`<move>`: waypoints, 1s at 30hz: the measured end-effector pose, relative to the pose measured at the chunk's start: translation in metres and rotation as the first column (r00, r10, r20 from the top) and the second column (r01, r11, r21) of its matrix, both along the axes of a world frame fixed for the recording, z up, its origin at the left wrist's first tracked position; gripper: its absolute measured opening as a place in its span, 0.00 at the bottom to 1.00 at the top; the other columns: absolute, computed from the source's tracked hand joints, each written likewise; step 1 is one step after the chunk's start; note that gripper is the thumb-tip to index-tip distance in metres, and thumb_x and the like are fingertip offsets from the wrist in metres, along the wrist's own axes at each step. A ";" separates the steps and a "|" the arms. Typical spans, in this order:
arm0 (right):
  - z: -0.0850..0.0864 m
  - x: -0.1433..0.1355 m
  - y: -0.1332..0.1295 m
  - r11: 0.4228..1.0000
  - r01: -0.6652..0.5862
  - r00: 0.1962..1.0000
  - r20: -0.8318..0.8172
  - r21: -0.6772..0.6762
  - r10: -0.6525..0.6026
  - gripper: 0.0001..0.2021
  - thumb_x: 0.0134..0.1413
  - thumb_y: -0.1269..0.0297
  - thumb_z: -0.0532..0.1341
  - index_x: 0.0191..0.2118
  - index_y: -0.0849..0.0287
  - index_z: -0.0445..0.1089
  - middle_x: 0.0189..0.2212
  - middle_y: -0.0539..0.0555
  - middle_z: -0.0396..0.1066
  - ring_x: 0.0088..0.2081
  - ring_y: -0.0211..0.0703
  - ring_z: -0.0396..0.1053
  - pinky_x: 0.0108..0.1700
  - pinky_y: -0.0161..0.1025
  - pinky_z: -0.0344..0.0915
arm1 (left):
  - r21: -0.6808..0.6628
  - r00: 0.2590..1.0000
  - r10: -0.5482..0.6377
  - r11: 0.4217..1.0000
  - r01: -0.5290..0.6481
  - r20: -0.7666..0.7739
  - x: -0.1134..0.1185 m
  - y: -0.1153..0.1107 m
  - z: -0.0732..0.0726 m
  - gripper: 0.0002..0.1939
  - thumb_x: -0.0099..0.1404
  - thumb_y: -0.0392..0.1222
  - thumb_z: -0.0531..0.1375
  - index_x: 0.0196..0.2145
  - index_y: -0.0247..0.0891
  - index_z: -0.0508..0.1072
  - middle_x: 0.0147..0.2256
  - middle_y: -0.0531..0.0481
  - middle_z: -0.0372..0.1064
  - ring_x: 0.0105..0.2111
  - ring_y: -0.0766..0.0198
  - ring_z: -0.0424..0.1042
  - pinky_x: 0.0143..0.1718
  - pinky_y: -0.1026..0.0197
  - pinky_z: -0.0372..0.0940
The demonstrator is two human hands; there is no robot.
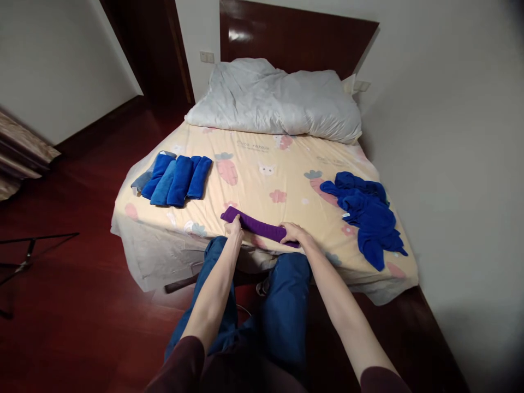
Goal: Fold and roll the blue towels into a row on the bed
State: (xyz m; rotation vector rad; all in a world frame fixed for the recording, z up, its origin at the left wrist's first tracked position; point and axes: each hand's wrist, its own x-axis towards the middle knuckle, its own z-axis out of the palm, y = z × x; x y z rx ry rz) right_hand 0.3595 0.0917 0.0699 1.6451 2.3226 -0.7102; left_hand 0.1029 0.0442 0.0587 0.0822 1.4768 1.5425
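Note:
A purple towel (262, 227), folded into a long narrow strip, lies slantwise near the front edge of the bed. My left hand (234, 226) grips it close to its left end, thumb on top. Toward the right end, my right hand (291, 232) is closed over the strip, fingers curled round its far side. Left of the hands, several rolled or folded blue towels (180, 180) lie side by side, with a greyish-blue one (143, 180) at the outer end. A loose heap of crumpled blue towels (364, 213) rests on the right side.
The bed (266, 191) has a cream sheet printed with carrots and flowers. A pale quilt (282, 101) is bunched against the dark wooden headboard (295, 35). Walls stand close on the right. A thin black stand (30, 251) is on the red floor at left.

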 end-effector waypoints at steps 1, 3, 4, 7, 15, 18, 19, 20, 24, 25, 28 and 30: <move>0.001 -0.001 -0.001 1.000 0.003 1.000 0.002 -0.011 -0.003 0.39 0.33 0.64 0.78 0.57 0.53 0.72 0.54 0.59 0.76 0.53 0.54 0.76 0.53 0.43 0.70 | -0.011 1.000 0.022 1.000 -0.022 0.000 0.001 0.004 0.001 0.12 0.57 0.40 0.68 0.38 0.37 0.72 0.35 0.46 0.75 0.43 0.57 0.78 0.45 0.56 0.72; 0.001 -0.002 -0.004 1.000 0.019 1.000 0.005 -0.023 -0.018 0.39 0.34 0.64 0.77 0.58 0.54 0.71 0.53 0.59 0.76 0.52 0.53 0.76 0.52 0.41 0.70 | -0.018 0.998 0.056 0.998 -0.056 0.013 0.000 0.009 0.005 0.12 0.57 0.39 0.68 0.39 0.36 0.73 0.36 0.45 0.76 0.41 0.58 0.77 0.44 0.56 0.72; 0.001 -0.003 -0.007 0.999 0.029 1.000 0.005 -0.017 -0.029 0.38 0.35 0.64 0.77 0.58 0.54 0.71 0.53 0.59 0.76 0.52 0.52 0.76 0.51 0.40 0.70 | -0.004 0.998 0.052 0.999 -0.052 0.023 -0.002 0.010 0.008 0.13 0.57 0.38 0.69 0.39 0.36 0.73 0.36 0.45 0.76 0.41 0.59 0.77 0.44 0.57 0.72; 0.000 -0.010 -0.015 0.998 0.066 0.998 0.003 0.005 -0.066 0.32 0.39 0.65 0.73 0.56 0.57 0.73 0.48 0.60 0.78 0.48 0.53 0.77 0.47 0.39 0.71 | 0.128 0.996 -0.038 0.991 0.027 0.081 -0.013 0.013 0.020 0.16 0.53 0.38 0.72 0.39 0.35 0.75 0.37 0.45 0.77 0.40 0.60 0.77 0.46 0.57 0.72; 0.014 -0.112 -0.030 0.958 0.179 0.841 -0.540 0.224 -0.031 0.15 0.39 0.66 0.70 0.38 0.62 0.77 0.44 0.61 0.78 0.47 0.55 0.75 0.47 0.44 0.73 | 0.546 0.921 -0.359 0.747 0.380 -0.150 -0.093 0.052 0.123 0.25 0.47 0.40 0.76 0.43 0.35 0.77 0.42 0.44 0.79 0.48 0.52 0.77 0.58 0.48 0.68; 0.020 -0.186 -0.025 0.963 0.269 0.664 -0.723 -0.008 -0.191 0.15 0.41 0.64 0.69 0.38 0.64 0.75 0.34 0.57 0.79 0.37 0.53 0.77 0.38 0.44 0.73 | 0.530 0.828 -0.441 0.637 0.560 -0.346 -0.135 0.067 0.173 0.23 0.52 0.43 0.75 0.44 0.34 0.77 0.46 0.41 0.79 0.53 0.47 0.76 0.61 0.41 0.65; 0.022 -0.213 -0.022 0.956 0.285 0.614 -0.752 -0.073 -0.241 0.15 0.42 0.63 0.70 0.37 0.64 0.74 0.33 0.57 0.79 0.36 0.53 0.77 0.36 0.44 0.74 | 0.504 0.803 -0.443 0.626 0.595 -0.399 -0.149 0.071 0.186 0.22 0.54 0.44 0.74 0.44 0.34 0.77 0.47 0.41 0.78 0.54 0.46 0.75 0.61 0.39 0.64; 0.024 -0.240 -0.019 0.948 0.298 0.572 -0.774 -0.111 -0.271 0.17 0.42 0.62 0.72 0.38 0.64 0.73 0.34 0.58 0.79 0.37 0.53 0.77 0.37 0.44 0.74 | 0.475 0.780 -0.439 0.623 0.622 -0.446 -0.162 0.074 0.198 0.21 0.56 0.45 0.73 0.44 0.33 0.76 0.47 0.40 0.78 0.54 0.45 0.75 0.62 0.37 0.64; 0.025 -0.334 -0.003 0.952 0.293 0.481 -0.846 -0.092 -0.231 0.23 0.40 0.60 0.76 0.42 0.62 0.72 0.43 0.60 0.80 0.45 0.52 0.77 0.49 0.46 0.75 | 0.412 0.717 -0.417 0.611 0.676 -0.559 -0.212 0.081 0.222 0.22 0.56 0.47 0.73 0.43 0.32 0.76 0.45 0.41 0.77 0.52 0.44 0.76 0.59 0.36 0.66; 0.024 -0.352 0.002 0.957 0.277 0.476 -0.854 -0.081 -0.210 0.23 0.40 0.59 0.77 0.42 0.61 0.72 0.44 0.59 0.79 0.46 0.52 0.77 0.51 0.47 0.75 | 0.413 0.713 -0.407 0.609 0.677 -0.571 -0.223 0.082 0.225 0.22 0.55 0.47 0.74 0.43 0.31 0.76 0.44 0.42 0.77 0.51 0.45 0.77 0.59 0.36 0.66; 0.014 -0.391 0.017 0.968 0.241 0.481 -0.857 -0.073 -0.184 0.23 0.40 0.57 0.77 0.41 0.60 0.73 0.43 0.58 0.80 0.46 0.51 0.78 0.52 0.48 0.76 | 0.406 0.710 -0.351 0.632 0.661 -0.610 -0.249 0.081 0.229 0.22 0.53 0.44 0.75 0.42 0.31 0.76 0.41 0.45 0.77 0.49 0.46 0.78 0.58 0.36 0.67; 0.006 -0.406 0.024 0.970 0.230 0.487 -0.854 -0.075 -0.181 0.23 0.40 0.57 0.77 0.42 0.60 0.74 0.41 0.57 0.80 0.46 0.50 0.78 0.53 0.49 0.76 | 0.391 0.693 -0.313 0.644 0.657 -0.649 -0.262 0.080 0.229 0.21 0.52 0.42 0.74 0.41 0.32 0.75 0.39 0.48 0.76 0.46 0.48 0.79 0.57 0.37 0.68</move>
